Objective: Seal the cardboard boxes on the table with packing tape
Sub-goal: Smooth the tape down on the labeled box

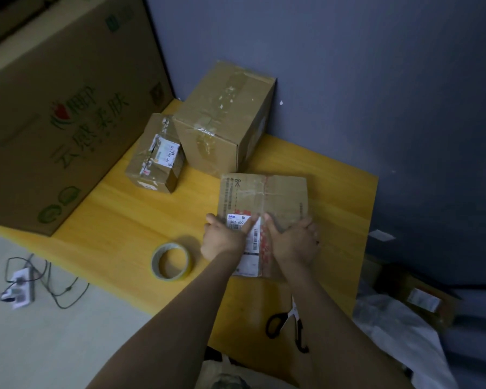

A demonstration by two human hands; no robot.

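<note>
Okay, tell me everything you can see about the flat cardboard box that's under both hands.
The flat box is brown cardboard, creased, lying flat on the yellow table. A white label with barcodes sits on its near left part, beside red print. A dashed line with a scissors mark runs along its left side, and what looks like shiny clear tape crosses the top. The left hand and right hand press on its near half, thumbs beside the middle seam.
</note>
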